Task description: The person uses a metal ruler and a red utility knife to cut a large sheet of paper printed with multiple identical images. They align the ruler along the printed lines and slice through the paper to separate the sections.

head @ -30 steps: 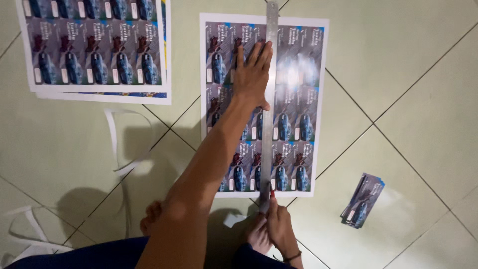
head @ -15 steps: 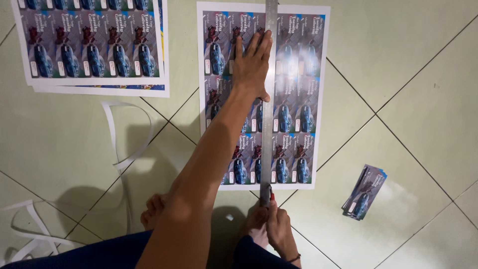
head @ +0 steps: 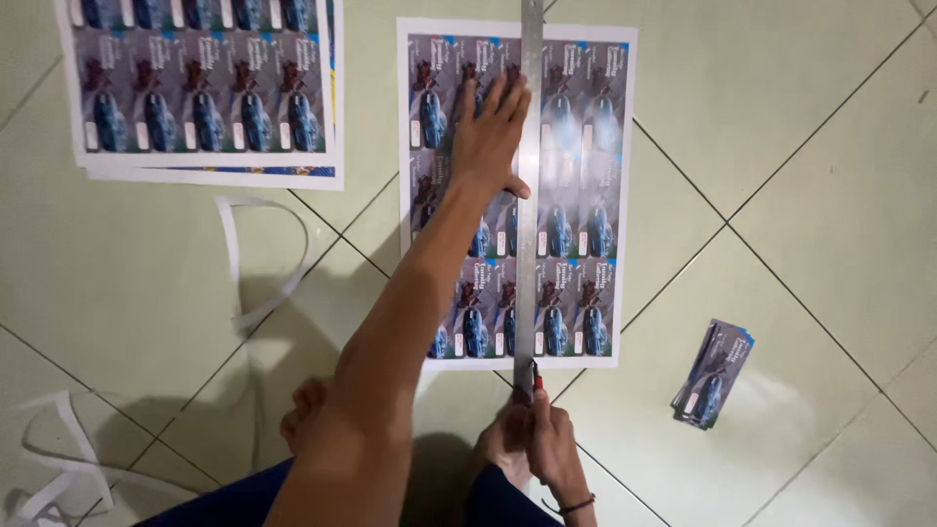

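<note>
Your right hand (head: 551,444) now sits just past the near edge of the printed sheet (head: 586,195) on the floor, its grip closed on the cutter (head: 535,376). Your left hand (head: 493,132) keeps pressing flat on the metal ruler (head: 528,244), holding nothing.
</note>
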